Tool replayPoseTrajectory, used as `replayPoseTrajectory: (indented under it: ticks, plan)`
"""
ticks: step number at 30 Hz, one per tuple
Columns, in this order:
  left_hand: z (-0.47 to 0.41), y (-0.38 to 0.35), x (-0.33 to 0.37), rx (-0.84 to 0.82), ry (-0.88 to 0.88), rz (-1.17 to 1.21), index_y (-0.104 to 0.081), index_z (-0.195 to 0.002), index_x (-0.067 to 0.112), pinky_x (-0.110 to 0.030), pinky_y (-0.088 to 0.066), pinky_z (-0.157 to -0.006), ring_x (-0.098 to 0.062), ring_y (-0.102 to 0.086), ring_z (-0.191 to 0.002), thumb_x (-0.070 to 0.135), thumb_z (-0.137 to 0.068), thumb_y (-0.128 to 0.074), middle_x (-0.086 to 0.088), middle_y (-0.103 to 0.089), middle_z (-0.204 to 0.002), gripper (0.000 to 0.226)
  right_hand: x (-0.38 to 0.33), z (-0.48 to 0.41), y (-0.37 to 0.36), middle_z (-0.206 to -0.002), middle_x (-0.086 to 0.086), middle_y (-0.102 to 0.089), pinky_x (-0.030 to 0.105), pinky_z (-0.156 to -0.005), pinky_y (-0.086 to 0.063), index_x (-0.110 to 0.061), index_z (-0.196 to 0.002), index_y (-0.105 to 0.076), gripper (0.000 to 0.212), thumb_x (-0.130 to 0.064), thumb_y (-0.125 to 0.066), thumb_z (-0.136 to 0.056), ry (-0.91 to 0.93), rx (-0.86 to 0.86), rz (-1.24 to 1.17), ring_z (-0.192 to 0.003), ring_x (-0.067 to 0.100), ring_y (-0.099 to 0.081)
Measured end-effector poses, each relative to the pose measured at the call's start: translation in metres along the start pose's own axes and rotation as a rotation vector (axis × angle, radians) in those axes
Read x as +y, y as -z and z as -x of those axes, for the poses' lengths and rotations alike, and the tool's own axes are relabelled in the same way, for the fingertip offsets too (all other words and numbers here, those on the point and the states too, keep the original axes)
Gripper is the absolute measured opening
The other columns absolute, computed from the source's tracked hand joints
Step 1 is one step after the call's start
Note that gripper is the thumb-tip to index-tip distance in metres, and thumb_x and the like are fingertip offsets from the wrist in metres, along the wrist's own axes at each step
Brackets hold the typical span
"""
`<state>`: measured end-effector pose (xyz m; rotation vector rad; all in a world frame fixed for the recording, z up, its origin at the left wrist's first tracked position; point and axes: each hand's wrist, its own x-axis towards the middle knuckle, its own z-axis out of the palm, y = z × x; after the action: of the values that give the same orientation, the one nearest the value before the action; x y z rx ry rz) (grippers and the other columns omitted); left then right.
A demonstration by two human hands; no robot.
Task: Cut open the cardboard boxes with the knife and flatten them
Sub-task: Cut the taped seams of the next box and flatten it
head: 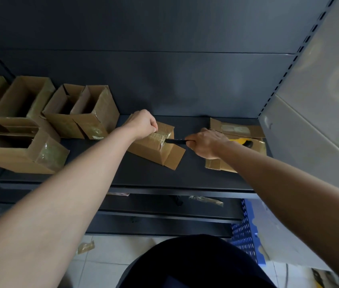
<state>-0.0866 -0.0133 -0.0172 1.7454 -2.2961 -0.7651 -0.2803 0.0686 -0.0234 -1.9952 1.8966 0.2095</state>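
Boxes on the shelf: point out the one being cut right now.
The small box at the shelf's middle: the left hand holds its top and the knife in the right hand enters its taped end. The other boxes sit untouched.

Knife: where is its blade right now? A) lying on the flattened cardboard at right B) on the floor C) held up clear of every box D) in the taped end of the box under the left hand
D: the right hand holds the knife with its tip in the taped end of the box, which the left hand steadies.

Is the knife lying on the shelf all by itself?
No, the right hand grips the knife, its blade poking into the taped box held by the left hand.
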Motion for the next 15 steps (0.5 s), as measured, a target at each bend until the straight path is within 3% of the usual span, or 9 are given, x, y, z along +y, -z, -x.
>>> replayPoseTrajectory:
  ticks: [2,7,10,15]
  plan:
    - [-0.002,0.001,0.003,-0.001,0.017,0.001,-0.074,-0.099,0.012,-0.027,-0.044,-0.086,-0.021,-0.059,-0.111,0.007,-0.093,-0.055,-0.005,-0.066,-0.118,0.020,-0.003,0.001,-0.001,-0.109,0.004,-0.056,0.035,-0.079,-0.040,-0.026,-0.110,-0.057,0.036,-0.038,-0.023,-0.102,-0.009,-0.040,-0.071,-0.101,0.027,-0.052]
    - [-0.003,-0.002,0.005,0.012,0.017,-0.039,-0.073,-0.104,0.009,-0.025,-0.040,-0.082,-0.023,-0.057,-0.115,0.006,-0.096,-0.051,-0.007,-0.062,-0.124,0.023,-0.017,-0.004,-0.004,-0.109,0.010,-0.056,0.031,-0.073,-0.039,-0.011,-0.122,-0.057,0.045,-0.040,-0.030,-0.099,-0.113,-0.095,-0.161,-0.092,0.026,-0.052]
    - [-0.005,-0.004,0.004,0.013,0.006,-0.075,-0.068,-0.104,0.011,-0.026,-0.042,-0.078,-0.022,-0.057,-0.108,0.007,-0.096,-0.051,-0.007,-0.061,-0.122,0.020,-0.027,-0.004,-0.006,-0.097,0.006,-0.052,0.032,-0.070,-0.040,-0.013,-0.121,-0.057,0.040,-0.036,-0.034,-0.097,-0.164,-0.029,-0.141,-0.087,0.026,-0.050]
    - [-0.008,-0.001,0.008,0.053,0.007,-0.106,-0.067,-0.099,0.009,-0.028,-0.042,-0.071,-0.018,-0.054,-0.089,0.005,-0.095,-0.049,-0.009,-0.062,-0.114,0.019,-0.043,-0.001,-0.014,-0.105,0.010,-0.063,0.031,-0.067,-0.042,-0.011,-0.118,-0.059,0.032,-0.023,-0.037,-0.099,-0.225,0.120,-0.073,-0.086,0.027,-0.055]
